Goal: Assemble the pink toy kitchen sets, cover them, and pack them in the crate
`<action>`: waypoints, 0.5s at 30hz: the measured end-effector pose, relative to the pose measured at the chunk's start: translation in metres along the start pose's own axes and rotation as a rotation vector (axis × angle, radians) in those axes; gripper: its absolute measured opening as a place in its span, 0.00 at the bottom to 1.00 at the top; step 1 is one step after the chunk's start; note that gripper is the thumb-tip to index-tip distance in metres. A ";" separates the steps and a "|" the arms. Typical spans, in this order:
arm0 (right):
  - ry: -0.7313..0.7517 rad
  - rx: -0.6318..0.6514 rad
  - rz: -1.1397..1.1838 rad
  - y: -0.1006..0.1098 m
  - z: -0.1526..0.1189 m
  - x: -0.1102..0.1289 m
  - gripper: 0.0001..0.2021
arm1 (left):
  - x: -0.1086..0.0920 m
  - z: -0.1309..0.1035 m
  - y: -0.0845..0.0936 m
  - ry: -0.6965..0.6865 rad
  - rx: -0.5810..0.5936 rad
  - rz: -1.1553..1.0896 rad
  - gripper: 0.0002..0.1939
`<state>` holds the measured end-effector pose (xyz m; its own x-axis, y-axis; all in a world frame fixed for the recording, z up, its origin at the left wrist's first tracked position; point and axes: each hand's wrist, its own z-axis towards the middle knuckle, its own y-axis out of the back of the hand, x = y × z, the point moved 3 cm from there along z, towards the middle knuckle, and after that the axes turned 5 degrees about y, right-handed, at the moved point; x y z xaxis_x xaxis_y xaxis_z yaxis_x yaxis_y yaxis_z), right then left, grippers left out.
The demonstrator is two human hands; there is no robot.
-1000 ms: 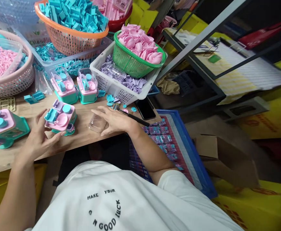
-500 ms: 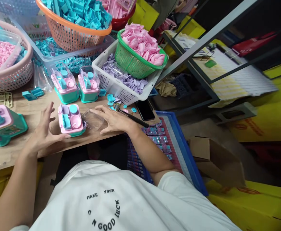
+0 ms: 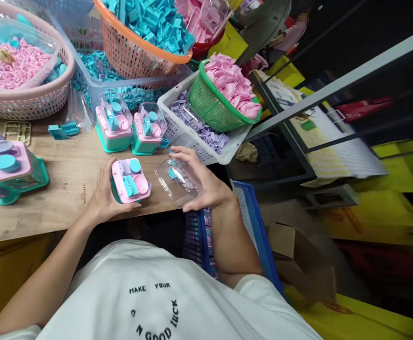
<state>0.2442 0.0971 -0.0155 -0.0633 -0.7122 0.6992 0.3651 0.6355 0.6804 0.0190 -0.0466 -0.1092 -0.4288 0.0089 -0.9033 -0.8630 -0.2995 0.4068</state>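
Note:
My left hand [image 3: 109,198] is wrapped round a small toy kitchen set [image 3: 131,181] with a pink top and a teal base, near the table's front edge. On its top sit a round blue piece, a blue block and a pink bowl shape. To the right, my right hand [image 3: 206,182] grips a clear plastic cover [image 3: 178,182], tilted and apart from the toy. Behind them stand two similar toys, one on the left [image 3: 114,123] and one on the right [image 3: 147,128], both with clear covers on. A larger pink and teal toy [image 3: 11,167] is at the far left.
Baskets line the back: a pale pink one [image 3: 25,101], an orange one [image 3: 128,52] of blue parts, and a green one [image 3: 211,106] of pink parts in a white crate [image 3: 185,134]. Blue pieces [image 3: 63,130] lie on the wooden table [image 3: 68,198]. A blue crate [image 3: 259,231] stands lower right.
My left hand has closed round the toy. My right hand has lifted the clear cover off the table and tilted it. The view has shifted, so the background sits differently.

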 end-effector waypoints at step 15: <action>0.063 0.221 -0.378 -0.043 0.064 0.055 0.47 | -0.006 0.002 -0.029 -0.127 -0.146 -0.008 0.59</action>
<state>0.1656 0.0497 0.0080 -0.0956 -0.9193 0.3818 0.1194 0.3702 0.9213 0.0458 -0.0363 -0.1156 -0.4603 0.1297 -0.8782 -0.8228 -0.4338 0.3672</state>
